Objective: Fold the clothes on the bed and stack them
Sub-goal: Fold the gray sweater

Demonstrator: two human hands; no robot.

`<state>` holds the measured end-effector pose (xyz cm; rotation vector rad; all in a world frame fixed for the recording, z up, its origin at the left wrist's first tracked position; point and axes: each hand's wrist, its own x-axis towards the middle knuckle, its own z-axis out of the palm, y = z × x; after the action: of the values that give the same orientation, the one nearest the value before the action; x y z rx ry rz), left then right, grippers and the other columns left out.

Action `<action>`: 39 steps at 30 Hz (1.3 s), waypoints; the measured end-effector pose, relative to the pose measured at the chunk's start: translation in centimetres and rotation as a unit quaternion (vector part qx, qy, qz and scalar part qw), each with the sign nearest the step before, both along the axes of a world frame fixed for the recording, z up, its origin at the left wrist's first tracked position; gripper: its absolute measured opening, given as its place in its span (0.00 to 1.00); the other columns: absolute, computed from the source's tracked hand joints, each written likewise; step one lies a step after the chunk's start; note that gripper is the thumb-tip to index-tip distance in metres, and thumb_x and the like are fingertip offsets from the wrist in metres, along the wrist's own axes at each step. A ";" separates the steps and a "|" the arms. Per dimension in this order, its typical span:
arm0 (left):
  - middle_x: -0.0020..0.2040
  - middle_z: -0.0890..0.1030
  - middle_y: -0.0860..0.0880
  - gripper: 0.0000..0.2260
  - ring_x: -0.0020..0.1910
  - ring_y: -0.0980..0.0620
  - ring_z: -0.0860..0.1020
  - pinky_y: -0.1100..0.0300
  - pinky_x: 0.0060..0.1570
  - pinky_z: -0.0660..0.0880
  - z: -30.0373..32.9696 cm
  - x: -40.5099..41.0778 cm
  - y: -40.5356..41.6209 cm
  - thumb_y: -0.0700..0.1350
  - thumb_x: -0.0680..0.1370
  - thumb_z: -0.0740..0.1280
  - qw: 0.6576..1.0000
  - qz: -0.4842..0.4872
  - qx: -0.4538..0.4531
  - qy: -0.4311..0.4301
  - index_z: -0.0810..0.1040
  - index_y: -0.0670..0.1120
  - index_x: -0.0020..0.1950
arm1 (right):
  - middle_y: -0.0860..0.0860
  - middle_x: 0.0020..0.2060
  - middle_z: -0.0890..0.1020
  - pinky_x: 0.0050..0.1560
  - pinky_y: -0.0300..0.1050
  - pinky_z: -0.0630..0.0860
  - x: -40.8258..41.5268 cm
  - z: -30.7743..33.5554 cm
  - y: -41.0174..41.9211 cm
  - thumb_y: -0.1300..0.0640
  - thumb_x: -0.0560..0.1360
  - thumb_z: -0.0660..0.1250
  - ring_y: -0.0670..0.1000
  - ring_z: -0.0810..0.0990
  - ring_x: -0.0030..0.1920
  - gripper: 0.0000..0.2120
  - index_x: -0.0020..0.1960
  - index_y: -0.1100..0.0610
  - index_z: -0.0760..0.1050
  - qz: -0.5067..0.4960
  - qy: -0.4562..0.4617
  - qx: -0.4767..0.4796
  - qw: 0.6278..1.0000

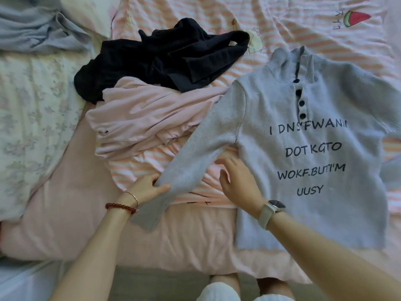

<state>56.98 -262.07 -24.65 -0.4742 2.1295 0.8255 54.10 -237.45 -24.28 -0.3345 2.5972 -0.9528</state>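
A grey knit sweater [314, 153] with black lettering and dark buttons lies flat, front up, on the right of the bed. Its left sleeve [204, 148] stretches diagonally down toward me. My left hand [147, 187] pinches that sleeve near the cuff, thumb on top. With fingers relaxed, my right hand [236, 181] rests at the sweater's side edge, just below the armpit. A crumpled pink garment [138, 120] lies to the left of the sweater. Behind it sits a crumpled black garment [165, 59].
A pink-and-white striped sheet [282, 20] with cartoon prints covers the bed. A floral quilt [28, 118] lies at the left and blue-grey bedding [32, 25] at the top left. A plain pink cover [65, 224] hangs over the near edge. My knees [225, 287] show below.
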 end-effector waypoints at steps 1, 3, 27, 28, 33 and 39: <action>0.48 0.80 0.45 0.10 0.49 0.45 0.78 0.55 0.48 0.73 0.3 0.9 0.1 0.46 0.75 0.68 1.000 0.009 -0.016 0.026 0.76 0.41 0.50 | 0.54 0.54 0.79 0.57 0.44 0.70 1.3 0.4 -0.7 0.66 0.75 0.60 0.52 0.76 0.56 0.13 0.57 0.61 0.77 -0.031 -0.068 -0.065 0.995; 0.47 0.80 0.50 0.07 0.47 0.49 0.78 0.62 0.46 0.73 1.7 2.9 1.0 0.46 0.74 0.69 0.995 0.039 0.008 0.087 0.74 0.46 0.49 | 0.51 0.48 0.81 0.48 0.37 0.73 3.2 1.1 -1.9 0.66 0.77 0.58 0.42 0.79 0.47 0.12 0.54 0.57 0.78 -0.107 -0.234 -0.197 0.946; 0.69 0.69 0.55 0.11 0.75 0.50 0.50 0.43 0.71 0.43 3.4 -10.5 13.5 0.43 0.74 0.63 0.842 -0.430 -0.005 0.326 0.79 0.50 0.55 | 0.51 0.32 0.70 0.28 0.35 0.64 3.9 3.6 5.4 0.62 0.68 0.60 0.46 0.67 0.30 0.02 0.38 0.57 0.68 -0.192 -0.174 -0.082 0.962; 0.64 0.75 0.53 0.10 0.74 0.51 0.56 0.44 0.71 0.42 3.5 -11.2 14.1 0.42 0.73 0.64 0.841 -0.424 0.009 0.336 0.80 0.49 0.53 | 0.49 0.29 0.69 0.26 0.36 0.63 3.9 3.7 6.4 0.63 0.68 0.59 0.45 0.67 0.27 0.06 0.36 0.53 0.66 -0.206 -0.176 -0.077 0.959; 0.42 0.80 0.47 0.14 0.50 0.47 0.76 0.55 0.65 0.53 4.5 -13.5 16.8 0.49 0.71 0.59 0.829 -0.423 -0.014 0.365 0.81 0.48 0.48 | 0.49 0.31 0.68 0.30 0.44 0.61 4.1 4.1 12.1 0.62 0.68 0.60 0.49 0.67 0.31 0.06 0.36 0.55 0.63 -0.218 -0.167 0.048 0.960; 0.34 0.76 0.58 0.08 0.40 0.53 0.74 0.59 0.48 0.60 5.0 -16.8 20.7 0.52 0.73 0.70 0.863 -0.333 0.051 0.378 0.79 0.49 0.46 | 0.50 0.31 0.68 0.35 0.48 0.61 4.6 4.6 20.9 0.68 0.71 0.59 0.55 0.69 0.36 0.13 0.33 0.53 0.64 -0.324 -0.080 0.067 0.940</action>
<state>40.21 -241.32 -19.66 0.7539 2.6519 0.7605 58.65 -216.54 -19.65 0.6499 2.6285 -0.9308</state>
